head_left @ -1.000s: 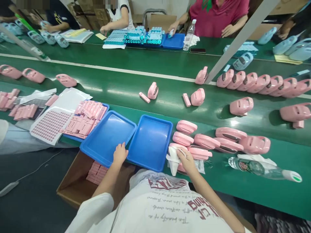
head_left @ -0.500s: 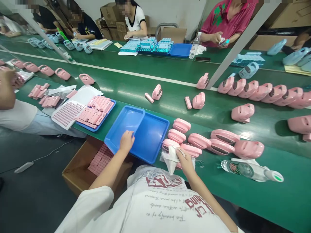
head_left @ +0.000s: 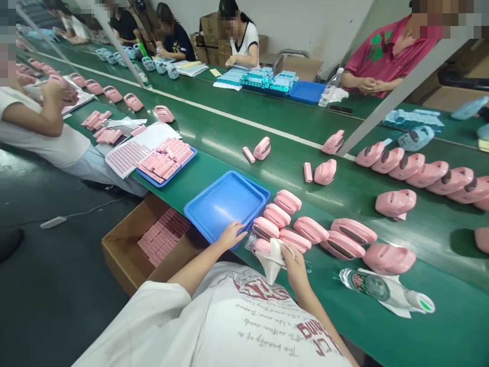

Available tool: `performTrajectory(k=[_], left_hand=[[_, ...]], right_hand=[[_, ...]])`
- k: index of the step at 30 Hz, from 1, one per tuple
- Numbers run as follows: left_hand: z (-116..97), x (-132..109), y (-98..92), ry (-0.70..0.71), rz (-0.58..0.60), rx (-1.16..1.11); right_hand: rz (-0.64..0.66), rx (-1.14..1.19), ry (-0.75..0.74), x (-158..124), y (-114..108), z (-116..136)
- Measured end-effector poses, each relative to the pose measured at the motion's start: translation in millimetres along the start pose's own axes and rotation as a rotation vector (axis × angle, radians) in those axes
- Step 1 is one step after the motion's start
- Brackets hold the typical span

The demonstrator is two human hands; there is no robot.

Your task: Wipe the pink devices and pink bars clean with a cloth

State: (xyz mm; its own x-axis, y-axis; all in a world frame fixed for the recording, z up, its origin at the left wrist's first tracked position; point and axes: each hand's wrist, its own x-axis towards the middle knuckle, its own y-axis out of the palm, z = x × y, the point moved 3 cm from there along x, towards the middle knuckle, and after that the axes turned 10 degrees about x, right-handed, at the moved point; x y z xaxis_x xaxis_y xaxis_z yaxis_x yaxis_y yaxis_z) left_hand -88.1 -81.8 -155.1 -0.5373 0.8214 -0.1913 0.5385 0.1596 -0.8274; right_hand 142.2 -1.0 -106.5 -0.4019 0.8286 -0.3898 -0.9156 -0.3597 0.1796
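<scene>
My left hand [head_left: 231, 235] is at the near right edge of the upper blue tray [head_left: 206, 196], its fingers over the rim. That tray lies on a second blue tray [head_left: 263, 191], slightly offset to the left, so only a strip of the lower one shows. My right hand [head_left: 293, 257] pinches a crumpled white cloth or tissue [head_left: 272, 265] close to my body. Just beyond it, several pink rounded handheld casings [head_left: 277, 216] with handles stand grouped on the green table. The cloth partly hides the nearest casing [head_left: 261, 247].
Left of the trays, another blue tray [head_left: 156, 182] holds pink bars beside a perforated white sheet [head_left: 128, 155]. Below is a cardboard box [head_left: 122, 255] of pink bars. A bottle [head_left: 385, 289] lies at right. A slanted post [head_left: 405, 92] rises mid-table. Co-workers sit across and left.
My left hand has moved right with the upper tray, which now covers most of the lower one. The right hand still holds the white cloth. The view has turned somewhat to the left.
</scene>
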Motion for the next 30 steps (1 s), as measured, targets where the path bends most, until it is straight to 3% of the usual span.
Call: performTrajectory(k=[2, 6, 10, 13, 18, 23, 27, 30], left_hand=[[15, -16, -7.6, -0.183, -0.150, -0.023], [49, -33, -23.2, -0.681, -0.467, -0.048], [71, -24, -34.4, -0.973, -0.570, -0.128], [82, -23, -36.4, -1.101, -0.547, -0.197], [83, -24, -8.8, -1.183, -0.323, -0.380], [79, -14, 14.5, -1.153, -0.143, -0.513], [92, -15, 9.4, -1.084, -0.096, -0.664], [116, -20, -5.7, -1.033, -0.145, -0.786]], right_hand=[[0.019, -0.007, 0.014, 3, -5, -2], [0.023, -0.026, 0.007, 8, -9, -2], [0.039, -0.068, -0.015, 8, -5, 6], [0.028, -0.085, -0.021, 9, -3, 9], [-0.031, -0.131, -0.046, 16, 3, 3], [-0.072, -0.178, -0.042, 13, 29, 2], [-0.064, -0.232, -0.073, 7, 65, 9], [-0.061, -0.284, -0.102, 9, 94, 15]])
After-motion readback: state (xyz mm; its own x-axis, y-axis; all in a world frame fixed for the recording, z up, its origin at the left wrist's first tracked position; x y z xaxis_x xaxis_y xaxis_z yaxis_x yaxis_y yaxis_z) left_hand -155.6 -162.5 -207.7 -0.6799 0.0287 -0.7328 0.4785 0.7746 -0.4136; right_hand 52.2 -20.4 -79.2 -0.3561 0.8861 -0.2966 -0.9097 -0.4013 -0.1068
